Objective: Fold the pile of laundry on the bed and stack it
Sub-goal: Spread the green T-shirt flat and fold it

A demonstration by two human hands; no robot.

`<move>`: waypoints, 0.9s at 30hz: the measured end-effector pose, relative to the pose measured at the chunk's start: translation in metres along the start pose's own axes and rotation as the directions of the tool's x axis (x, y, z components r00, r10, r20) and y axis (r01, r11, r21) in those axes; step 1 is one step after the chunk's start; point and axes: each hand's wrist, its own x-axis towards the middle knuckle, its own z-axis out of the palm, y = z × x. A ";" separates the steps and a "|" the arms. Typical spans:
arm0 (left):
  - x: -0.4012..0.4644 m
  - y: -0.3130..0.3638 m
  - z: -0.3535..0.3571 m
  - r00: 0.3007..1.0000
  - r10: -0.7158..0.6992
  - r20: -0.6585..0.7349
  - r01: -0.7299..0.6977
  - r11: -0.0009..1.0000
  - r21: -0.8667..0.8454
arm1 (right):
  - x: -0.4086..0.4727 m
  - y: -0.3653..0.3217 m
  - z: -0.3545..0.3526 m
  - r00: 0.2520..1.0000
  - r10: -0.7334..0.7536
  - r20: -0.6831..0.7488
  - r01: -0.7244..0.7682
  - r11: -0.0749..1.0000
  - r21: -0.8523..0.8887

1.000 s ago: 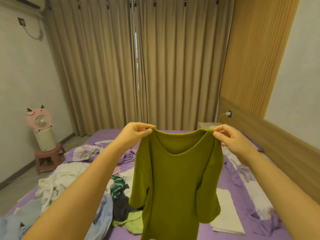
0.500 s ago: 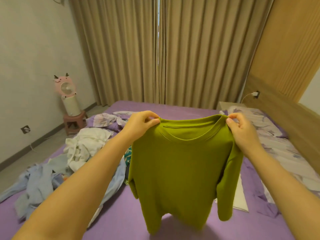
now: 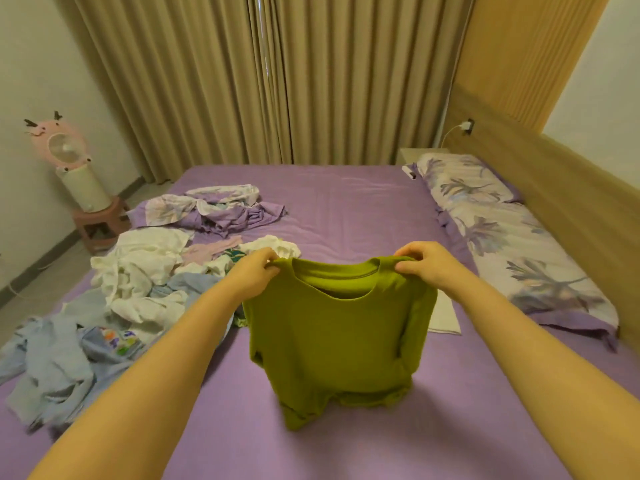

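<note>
Olive-green knit T-shirt (image 3: 341,327) pinched at shoulders by left hand (image 3: 254,275), right hand (image 3: 427,266); hem touching purple bed sheet (image 3: 346,216). Next: lay flat, smooth.

Left hand (image 3: 254,273) and right hand (image 3: 427,266) pinch the green shirt (image 3: 337,336) — hem touching the bed (image 3: 346,209)

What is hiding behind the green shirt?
Behind the green shirt, held up by the left hand and right hand, is the purple bed. A folded white cloth peeks out beside it; the rest is covered.
</note>
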 end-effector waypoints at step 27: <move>-0.112 0.026 -0.076 0.805 0.430 -0.409 -0.454 0.890 0.043 | -0.154 -0.073 0.011 0.654 -0.347 -0.672 0.148 0.930 -0.336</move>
